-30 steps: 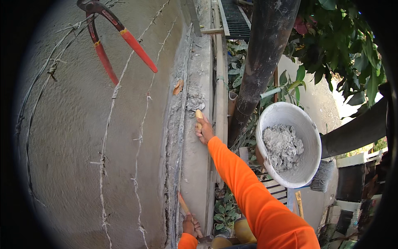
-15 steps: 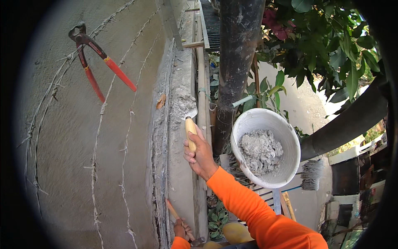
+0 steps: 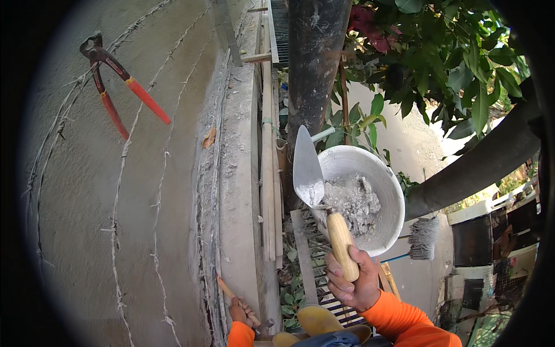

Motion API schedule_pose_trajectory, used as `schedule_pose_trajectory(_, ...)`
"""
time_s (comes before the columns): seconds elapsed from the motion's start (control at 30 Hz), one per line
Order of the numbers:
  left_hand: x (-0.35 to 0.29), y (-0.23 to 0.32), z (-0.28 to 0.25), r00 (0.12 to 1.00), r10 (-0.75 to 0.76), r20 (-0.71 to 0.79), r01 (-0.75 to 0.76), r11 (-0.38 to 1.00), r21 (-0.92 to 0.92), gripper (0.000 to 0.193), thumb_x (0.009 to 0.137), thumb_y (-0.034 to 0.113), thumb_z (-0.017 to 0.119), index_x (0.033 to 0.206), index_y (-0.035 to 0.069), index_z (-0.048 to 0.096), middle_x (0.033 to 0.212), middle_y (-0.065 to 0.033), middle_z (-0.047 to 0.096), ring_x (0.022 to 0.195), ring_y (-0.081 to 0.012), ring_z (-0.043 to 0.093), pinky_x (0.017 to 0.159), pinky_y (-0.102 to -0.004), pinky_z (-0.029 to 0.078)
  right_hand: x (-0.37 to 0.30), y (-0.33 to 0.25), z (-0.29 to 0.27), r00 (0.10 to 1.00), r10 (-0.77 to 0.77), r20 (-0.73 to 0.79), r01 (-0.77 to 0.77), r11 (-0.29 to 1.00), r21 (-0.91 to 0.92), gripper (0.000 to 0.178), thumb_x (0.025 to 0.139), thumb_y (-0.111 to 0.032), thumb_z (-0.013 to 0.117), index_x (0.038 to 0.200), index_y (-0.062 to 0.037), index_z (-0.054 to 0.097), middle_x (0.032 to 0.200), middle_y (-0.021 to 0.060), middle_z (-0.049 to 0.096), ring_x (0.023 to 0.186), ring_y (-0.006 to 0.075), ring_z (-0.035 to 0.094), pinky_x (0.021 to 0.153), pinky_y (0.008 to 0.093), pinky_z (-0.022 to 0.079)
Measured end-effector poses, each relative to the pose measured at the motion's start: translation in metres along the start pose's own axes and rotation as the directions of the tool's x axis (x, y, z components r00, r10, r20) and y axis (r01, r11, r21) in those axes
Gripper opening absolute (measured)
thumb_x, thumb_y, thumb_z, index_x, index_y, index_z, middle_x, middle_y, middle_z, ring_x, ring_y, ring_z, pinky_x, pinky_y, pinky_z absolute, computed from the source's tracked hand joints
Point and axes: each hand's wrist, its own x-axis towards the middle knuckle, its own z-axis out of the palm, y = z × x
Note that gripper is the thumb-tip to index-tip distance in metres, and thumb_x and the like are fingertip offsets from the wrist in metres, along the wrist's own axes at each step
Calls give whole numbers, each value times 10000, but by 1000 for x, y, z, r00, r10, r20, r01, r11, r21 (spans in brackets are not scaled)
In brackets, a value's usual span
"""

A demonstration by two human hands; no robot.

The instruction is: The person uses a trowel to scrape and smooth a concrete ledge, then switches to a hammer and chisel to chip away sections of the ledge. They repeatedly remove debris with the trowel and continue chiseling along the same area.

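A trowel (image 3: 308,170) tilts at the left rim of a whitish bucket (image 3: 395,191), its blade nearly bare but for gray residue near the heel.
Half a second earlier the blade was in crumbled debris on the concrete ledge (image 3: 238,237); it has since swung right to the bucket, and only scattered bits show where the heap lay. That suggests one scoop has been tipped onto the gray rubble (image 3: 361,199) inside, putting the clearing a load further along. The worker's right grip (image 3: 354,281) is closed around the trowel's wooden handle; the left grip (image 3: 239,312), low beside the ledge, is wrapped around what appears to be a hammer (image 3: 225,287).
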Motion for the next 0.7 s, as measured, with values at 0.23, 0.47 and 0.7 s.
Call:
schedule_pose_trajectory(0.23,-11,10,7,999,14,36,-8,987,-161,287,1091,462,463,999,198,527,638,42,390,484,-107,360,447,-286,303,236,93,-96,732,-659,171,136,-105,-985,702,967,-201,696,1603,-183,401,1100,184,705,952,334,714,819,453,566)
schedule_pose_trajectory(0.47,-30,30,1,998,-4,64,12,992,-129,315,1106,465,453,975,189,528,639,35,413,492,-110,367,465,-283,298,438,77,-141,831,-541,-127,-303,-251,-919,610,970,-164,635,1552,-251,473,1216,236,690,1187,422,658,1011,527,522)
schedule_pose_trajectory(0.7,-33,32,-2,992,-12,122,29,990,-142,330,1105,478,455,987,184,548,659,29,439,497,-113,371,466,-285,299,428,91,-141,948,-316,-23,-180,-478,-860,633,943,-74,592,1542,-249,490,1186,220,713,1135,417,683,987,511,540)
